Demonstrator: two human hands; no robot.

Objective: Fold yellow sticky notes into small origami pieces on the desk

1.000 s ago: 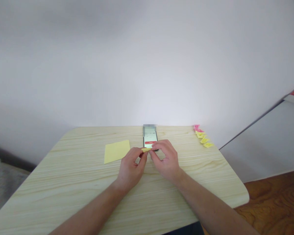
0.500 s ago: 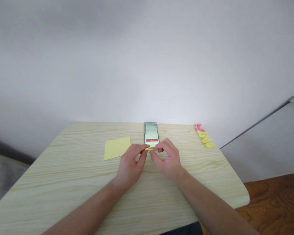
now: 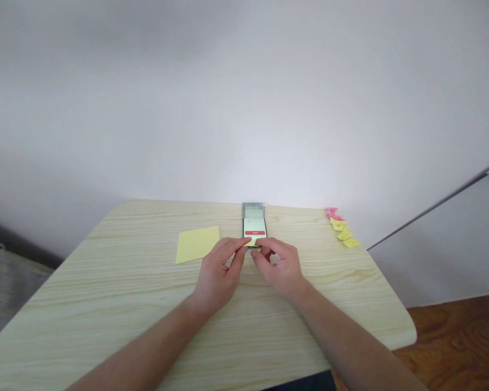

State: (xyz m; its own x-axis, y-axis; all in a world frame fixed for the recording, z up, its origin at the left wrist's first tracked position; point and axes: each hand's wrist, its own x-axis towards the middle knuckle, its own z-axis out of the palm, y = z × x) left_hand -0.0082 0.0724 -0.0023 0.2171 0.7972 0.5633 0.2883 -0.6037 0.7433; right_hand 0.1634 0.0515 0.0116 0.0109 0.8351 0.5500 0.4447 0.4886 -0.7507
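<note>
A small folded piece of yellow paper [image 3: 251,243] is between my hands, just in front of the phone. My left hand [image 3: 219,273] pinches its left side between thumb and fingers. On the other side, the index finger and thumb of my right hand [image 3: 283,267] close on its right edge. The fingers cover much of the paper, so its exact shape is hard to make out. Beyond them lies a phone [image 3: 255,224] with a lit screen and a red bar, its near end partly hidden by the fingers.
A flat yellow paper sheet [image 3: 196,245] lies left of my hands on the wood-grain table [image 3: 146,293]. Along the right edge sit several folded yellow paper pieces [image 3: 344,235] and a pink folded paper [image 3: 333,213]. A white wall [image 3: 228,108] stands behind the table.
My right index finger has straightened and moved onto the folded yellow paper, whose visible face now looks flatter. My left hand keeps its pinch. The view has shifted slightly.
</note>
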